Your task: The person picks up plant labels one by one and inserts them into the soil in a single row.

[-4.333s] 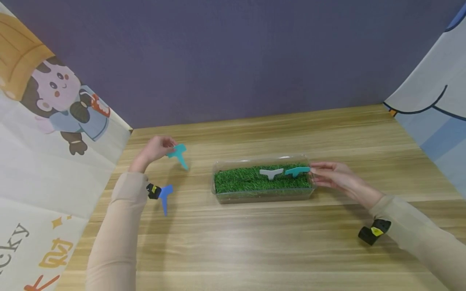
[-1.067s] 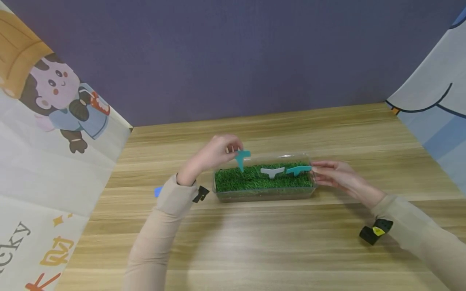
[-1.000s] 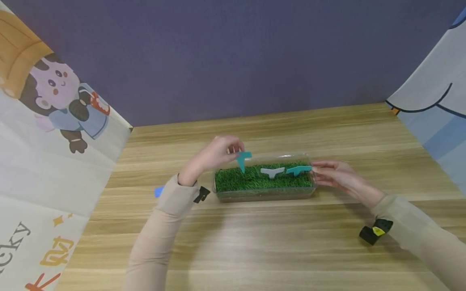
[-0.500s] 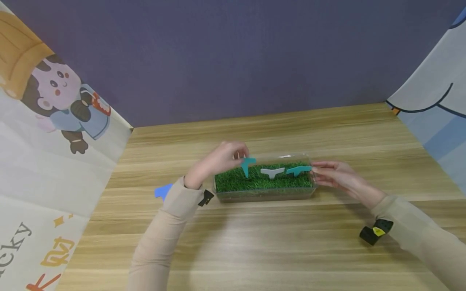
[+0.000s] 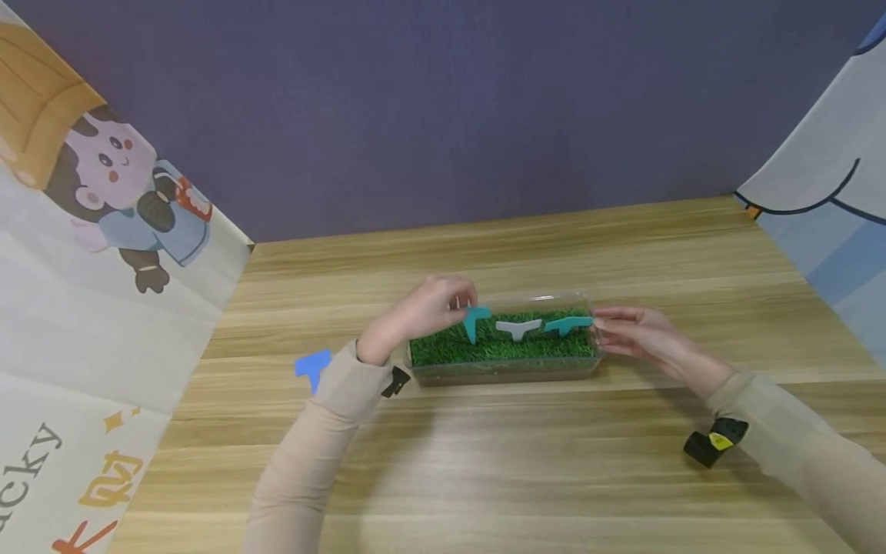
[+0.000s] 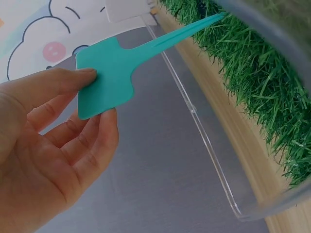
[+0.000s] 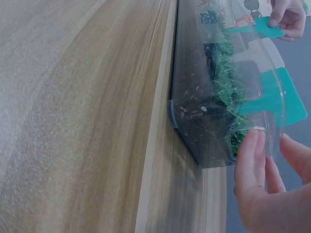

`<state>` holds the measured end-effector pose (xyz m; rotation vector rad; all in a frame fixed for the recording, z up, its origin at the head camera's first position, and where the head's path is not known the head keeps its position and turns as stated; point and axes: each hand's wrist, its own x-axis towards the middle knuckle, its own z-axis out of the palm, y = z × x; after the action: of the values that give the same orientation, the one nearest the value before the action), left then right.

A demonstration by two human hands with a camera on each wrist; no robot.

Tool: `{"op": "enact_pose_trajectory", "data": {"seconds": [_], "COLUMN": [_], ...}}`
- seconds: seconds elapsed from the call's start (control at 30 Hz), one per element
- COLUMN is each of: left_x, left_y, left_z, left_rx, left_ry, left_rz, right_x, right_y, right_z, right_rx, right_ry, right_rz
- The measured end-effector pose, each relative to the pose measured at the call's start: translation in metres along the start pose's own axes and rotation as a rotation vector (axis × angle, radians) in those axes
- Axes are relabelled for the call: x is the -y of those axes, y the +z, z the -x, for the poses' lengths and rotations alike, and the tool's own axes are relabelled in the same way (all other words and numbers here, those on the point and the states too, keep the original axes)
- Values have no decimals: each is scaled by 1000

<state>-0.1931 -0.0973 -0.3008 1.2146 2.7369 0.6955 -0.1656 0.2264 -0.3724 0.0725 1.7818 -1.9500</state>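
My left hand (image 5: 429, 309) pinches the head of a teal T-shaped plant label (image 6: 104, 80) between thumb and fingers. The label's pointed stem slants down, its tip at the artificial grass (image 6: 262, 82) in a clear plastic planter box (image 5: 508, 375). At the box's right end, my right hand (image 5: 640, 336) grips the clear end wall by its rim, thumb and fingers on either side. A white label (image 5: 517, 329) and a second teal label (image 5: 567, 325) stand in the grass toward the right. Dark soil (image 7: 194, 92) shows through the box wall.
A blue T-shaped label (image 5: 314, 363) lies on the wooden table (image 5: 484, 469), left of the box near my left sleeve. A dark purple panel (image 5: 450, 115) stands behind the table. Printed cartoon sheets (image 5: 131, 185) flank it.
My left hand has carried the teal label from the table's left side over to the box, then lowered it rightward into the grass. My right hand has stayed on the box end.
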Motion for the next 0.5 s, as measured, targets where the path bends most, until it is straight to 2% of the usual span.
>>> {"op": "enact_pose_trajectory", "data": {"seconds": [0.5], "left_x": [-2], "left_y": [5], "left_z": [0], "left_rx": [53], "left_ry": [-70], "left_rz": [-6], "right_x": [0], "right_y": [0], "right_z": [0], "right_rx": [4], "right_ry": [-2], "right_rz": [9]}}
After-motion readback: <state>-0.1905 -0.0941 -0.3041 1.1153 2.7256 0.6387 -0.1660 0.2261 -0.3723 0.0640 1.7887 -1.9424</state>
